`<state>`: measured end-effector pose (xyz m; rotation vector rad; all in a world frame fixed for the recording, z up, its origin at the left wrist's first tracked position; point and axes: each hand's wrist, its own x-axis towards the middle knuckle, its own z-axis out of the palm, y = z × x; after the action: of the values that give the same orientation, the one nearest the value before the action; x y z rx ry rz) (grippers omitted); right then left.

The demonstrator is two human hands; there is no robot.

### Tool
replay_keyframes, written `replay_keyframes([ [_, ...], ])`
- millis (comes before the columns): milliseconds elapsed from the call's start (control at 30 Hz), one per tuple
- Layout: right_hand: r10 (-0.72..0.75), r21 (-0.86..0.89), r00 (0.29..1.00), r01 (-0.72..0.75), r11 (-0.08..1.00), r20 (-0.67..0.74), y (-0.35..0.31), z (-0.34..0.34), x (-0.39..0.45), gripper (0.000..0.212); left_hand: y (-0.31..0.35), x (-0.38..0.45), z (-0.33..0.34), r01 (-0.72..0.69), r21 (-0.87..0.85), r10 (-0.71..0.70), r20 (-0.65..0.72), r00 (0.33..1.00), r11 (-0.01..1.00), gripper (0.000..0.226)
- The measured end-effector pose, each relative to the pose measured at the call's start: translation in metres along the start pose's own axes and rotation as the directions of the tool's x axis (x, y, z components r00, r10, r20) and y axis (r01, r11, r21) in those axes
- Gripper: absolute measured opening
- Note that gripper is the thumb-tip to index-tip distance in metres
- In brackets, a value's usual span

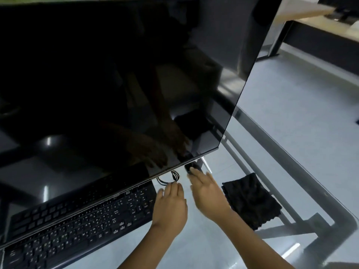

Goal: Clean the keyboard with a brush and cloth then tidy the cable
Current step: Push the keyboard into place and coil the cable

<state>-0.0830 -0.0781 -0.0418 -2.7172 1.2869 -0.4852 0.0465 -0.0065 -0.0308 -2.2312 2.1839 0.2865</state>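
Observation:
A black keyboard lies on a glass desk, its far rows hidden under the monitor's lower edge. Past its right end sits a small coil of black cable. My left hand lies palm down with its fingertips on the coil; whether it grips the cable I cannot tell. My right hand, fingers spread, reaches toward a small black object under the monitor's corner, fingertips touching it. A black cloth lies folded to the right. No brush is in view.
A large dark monitor fills the upper left and overhangs the keyboard. The glass desk shows its grey metal frame underneath. Another desk stands at the far upper right across pale floor.

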Motion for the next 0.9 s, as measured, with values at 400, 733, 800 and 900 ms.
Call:
replay_keyframes([
  [400,0.745,-0.162,0.643,-0.728,0.666,0.176,0.132,-0.058,-0.068,0.044,0.106,0.043,0.007,0.306,-0.296,-0.179,0.388,0.904,0.905,0.044],
  [733,0.661,0.237,0.558,-0.823,0.516,0.502,0.141,-0.089,-0.057,0.026,0.116,0.049,-0.011,0.285,-0.454,-0.140,0.327,0.935,0.844,0.022],
  [800,0.634,0.259,0.610,-0.786,0.562,0.475,0.143,-0.112,-0.051,0.021,0.124,0.053,-0.031,0.259,-0.502,-0.118,0.294,0.948,0.825,0.022],
  [900,0.670,0.223,0.646,-0.759,0.611,0.365,0.150,-0.157,-0.035,0.008,0.140,0.062,-0.079,0.199,-0.594,-0.079,0.223,0.972,0.780,0.019],
])
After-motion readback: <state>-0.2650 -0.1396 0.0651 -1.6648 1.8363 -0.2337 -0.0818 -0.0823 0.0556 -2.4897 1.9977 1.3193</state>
